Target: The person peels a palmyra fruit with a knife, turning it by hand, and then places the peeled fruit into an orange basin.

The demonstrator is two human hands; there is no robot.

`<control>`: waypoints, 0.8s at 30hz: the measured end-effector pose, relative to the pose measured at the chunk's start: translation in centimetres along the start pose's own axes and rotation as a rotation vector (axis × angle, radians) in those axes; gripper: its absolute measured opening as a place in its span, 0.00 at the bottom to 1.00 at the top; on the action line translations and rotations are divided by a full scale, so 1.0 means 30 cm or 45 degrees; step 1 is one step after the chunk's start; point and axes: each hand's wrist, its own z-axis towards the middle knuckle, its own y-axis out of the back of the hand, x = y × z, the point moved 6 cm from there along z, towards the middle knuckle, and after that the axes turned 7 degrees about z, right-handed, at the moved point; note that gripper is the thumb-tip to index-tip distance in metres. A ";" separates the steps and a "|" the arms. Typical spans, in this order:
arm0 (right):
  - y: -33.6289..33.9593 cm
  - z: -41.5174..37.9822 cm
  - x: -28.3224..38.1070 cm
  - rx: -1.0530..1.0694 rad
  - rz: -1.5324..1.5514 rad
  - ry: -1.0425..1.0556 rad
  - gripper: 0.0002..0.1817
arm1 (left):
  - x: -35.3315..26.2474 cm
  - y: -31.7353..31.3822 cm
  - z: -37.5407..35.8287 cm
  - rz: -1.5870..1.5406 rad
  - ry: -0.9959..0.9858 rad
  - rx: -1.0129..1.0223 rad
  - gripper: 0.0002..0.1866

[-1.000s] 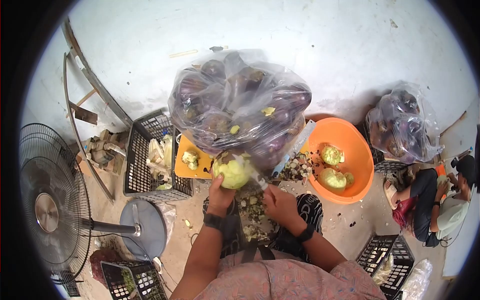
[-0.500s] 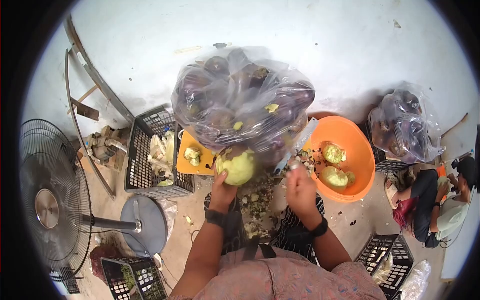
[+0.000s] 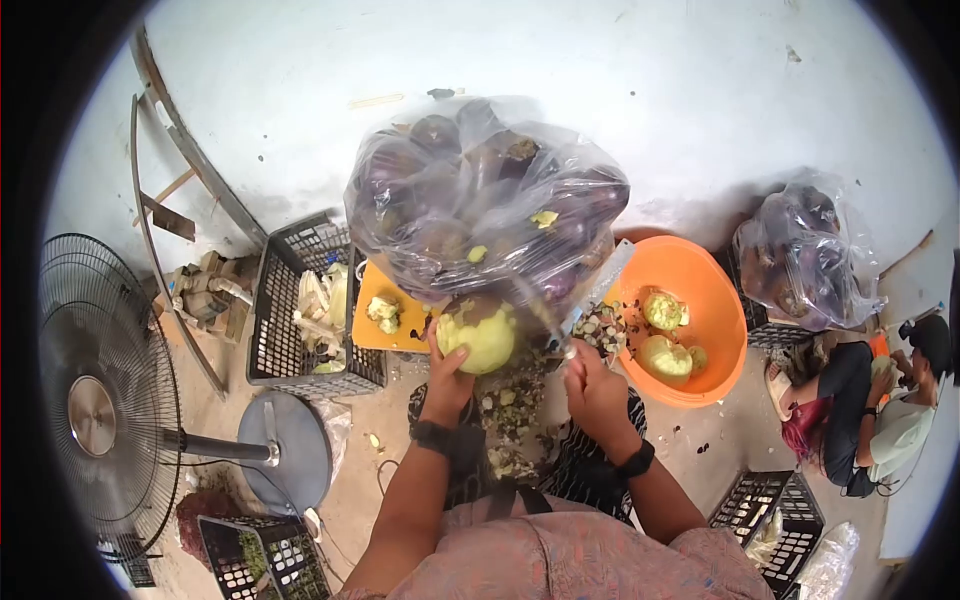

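Observation:
My left hand [image 3: 447, 378] cups a round eggplant [image 3: 487, 340], its pale green flesh bared on the near side and dark skin still showing along the top. Closed in my right hand [image 3: 602, 395] is what looks like a thin knife [image 3: 540, 308]; motion smears its blade, which points up and left toward the eggplant. In front of both hands stands a large clear plastic bag [image 3: 490, 200] of dark purple eggplants. A broad-bladed cleaver [image 3: 602, 283] lies beside the bag. Peeled eggplants [image 3: 667, 357] rest in an orange basin [image 3: 715, 335] to the right.
An orange board [image 3: 375, 330] bears a trimmed piece. Left are a black crate [image 3: 262, 340] with scraps and a standing fan [image 3: 95, 410]. Peelings [image 3: 515, 410] litter the floor between my legs. Another bag of eggplants [image 3: 805, 255] and a seated person [image 3: 890, 420] are at right.
My right hand has shifted slightly down, and the knife blade now reaches up-left toward the eggplant. The eggplant has moved slightly right in my left hand.

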 end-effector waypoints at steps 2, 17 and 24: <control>-0.002 -0.023 0.047 -0.043 0.097 0.184 0.18 | 0.002 -0.008 -0.001 0.018 -0.003 -0.031 0.42; -0.057 -0.068 0.114 0.032 -0.025 0.416 0.20 | -0.038 0.001 -0.025 0.282 -0.186 -0.214 0.48; -0.071 -0.056 0.128 0.019 -0.048 0.448 0.19 | -0.031 0.009 -0.016 0.301 -0.161 -0.160 0.47</control>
